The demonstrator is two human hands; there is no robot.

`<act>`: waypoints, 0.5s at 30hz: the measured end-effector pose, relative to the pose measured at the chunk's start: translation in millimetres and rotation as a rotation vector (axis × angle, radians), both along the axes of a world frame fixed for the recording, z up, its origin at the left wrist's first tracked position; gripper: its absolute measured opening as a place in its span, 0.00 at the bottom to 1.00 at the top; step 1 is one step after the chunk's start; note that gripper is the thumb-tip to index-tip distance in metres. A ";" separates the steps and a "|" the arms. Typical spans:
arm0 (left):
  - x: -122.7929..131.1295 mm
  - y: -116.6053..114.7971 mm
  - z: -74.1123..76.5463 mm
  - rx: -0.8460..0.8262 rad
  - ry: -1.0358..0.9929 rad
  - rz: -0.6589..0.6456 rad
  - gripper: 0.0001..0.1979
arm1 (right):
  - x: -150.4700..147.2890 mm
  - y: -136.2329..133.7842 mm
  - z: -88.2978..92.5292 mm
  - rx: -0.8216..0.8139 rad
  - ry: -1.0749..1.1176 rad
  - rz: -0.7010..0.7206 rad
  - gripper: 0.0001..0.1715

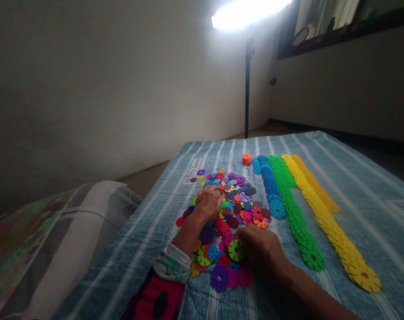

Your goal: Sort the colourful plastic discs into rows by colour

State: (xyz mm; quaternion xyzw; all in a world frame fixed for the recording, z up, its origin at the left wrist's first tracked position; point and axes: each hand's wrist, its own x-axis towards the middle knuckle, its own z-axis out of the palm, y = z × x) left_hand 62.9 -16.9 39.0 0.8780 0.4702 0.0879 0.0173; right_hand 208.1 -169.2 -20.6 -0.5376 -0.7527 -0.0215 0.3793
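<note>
A loose pile of many-coloured notched plastic discs (235, 251), shaped like flowers, covers the middle of the striped cloth. My left hand (208, 202) rests on the upper left of the pile, fingers curled down among the discs; whatever they grip is hidden. At the pile's right edge, my right hand (263, 249) is curled closed beside a lime-green disc, and I cannot see what is inside it. To the right lie overlapping rows of sorted discs: a blue row (271, 186), a long green row (297, 222), a long yellow row (331, 235) and a shorter orange-yellow row (317, 184).
A small orange stack of discs (246, 159) stands beyond the pile, near the blue row's far end. The blue-and-white striped cloth (138, 249) covers the work surface. Behind it rises a lit lamp on a black pole (247, 89). Grey-striped fabric (72, 240) lies at left.
</note>
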 end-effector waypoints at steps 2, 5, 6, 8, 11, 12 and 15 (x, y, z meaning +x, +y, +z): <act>1.0 -1.0 -1.2 0.027 -0.010 -0.003 0.06 | -0.1 0.7 -0.4 0.000 -0.001 -0.003 0.14; 1.9 -2.5 -1.3 0.029 -0.009 -0.005 0.06 | 0.2 1.8 -1.8 0.002 -0.002 0.001 0.13; 2.0 -2.9 -0.9 0.025 -0.001 0.002 0.05 | 0.3 1.9 -2.2 0.004 -0.002 0.001 0.13; 1.9 -3.2 0.0 0.018 0.015 0.018 0.05 | 0.7 1.9 -2.4 0.003 -0.002 0.002 0.13; 2.0 -3.1 0.4 0.005 0.025 0.047 0.05 | 0.9 1.6 -2.5 -0.018 -0.005 0.009 0.13; 2.4 -3.2 0.3 0.003 0.025 0.059 0.06 | 0.9 1.6 -2.8 -0.027 -0.008 0.007 0.13; 5.3 -4.7 -0.1 0.009 0.022 0.085 0.07 | 0.5 2.0 -4.5 -0.039 -0.015 -0.011 0.13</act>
